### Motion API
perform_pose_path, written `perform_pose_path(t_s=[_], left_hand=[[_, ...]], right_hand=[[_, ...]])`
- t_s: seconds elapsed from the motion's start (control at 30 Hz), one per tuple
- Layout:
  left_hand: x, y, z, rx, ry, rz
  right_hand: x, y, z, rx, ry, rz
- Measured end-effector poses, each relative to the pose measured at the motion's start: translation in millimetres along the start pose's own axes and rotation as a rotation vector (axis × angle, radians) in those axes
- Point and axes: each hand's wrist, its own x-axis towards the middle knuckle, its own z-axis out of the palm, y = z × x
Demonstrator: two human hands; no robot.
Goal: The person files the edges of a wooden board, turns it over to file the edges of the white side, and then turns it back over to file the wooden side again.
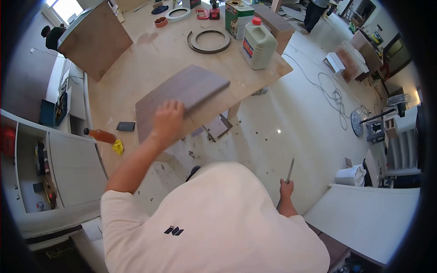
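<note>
A flat brown wooden board lies at a slant on the worktable, along its near edge. On top of the board rests my left hand, slightly blurred, its fingers laid on the surface; nothing shows in it. Low on the right, away from the table, my right hand is closed round a thin grey metal tool that looks like a file, with its end pointing up. A dark grey block sits to the left of the board.
An orange bottle lies beside a yellow crumpled piece. Farther back are a white jug with a red cap, a green tin and a coil of edging strip. Cables and a fan are on the floor.
</note>
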Motion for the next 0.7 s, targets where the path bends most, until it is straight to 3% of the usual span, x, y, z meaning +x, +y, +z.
perform_pose_path(t_s=[0.03, 0.13, 0.23, 0.3, 0.43, 0.53, 0.7], left_hand=[[-11.1, 17.1, 16.7, -0.072, -0.061, -0.016], [-44.6, 47.4, 93.7, -0.103, 0.019, 0.000], [-57.7, 58.4, 135.1, -0.107, -0.058, -0.061], [-65.5, 60.7, 161.4, -0.121, -0.053, -0.117], [-64.6, 62.3, 174.2, -0.152, -0.096, -0.194], [-61.0, 59.1, 177.8, -0.132, -0.149, -0.191], [-51.0, 58.3, 158.8, -0.223, -0.185, -0.142]], right_hand=[[10.2, -10.9, 0.4, 0.008, -0.013, -0.018], [31.9, -51.1, -0.1, -0.029, -0.073, -0.078], [43.8, -78.5, 11.5, 0.000, 0.003, -0.258], [46.2, -95.4, 12.7, -0.008, -0.086, -0.268], [20.2, -147.7, 4.9, 0.086, -0.258, -0.209], [20.9, -144.7, 27.1, 0.082, -0.284, -0.349], [-1.8, -158.5, 41.3, 0.263, -0.403, -0.381]])
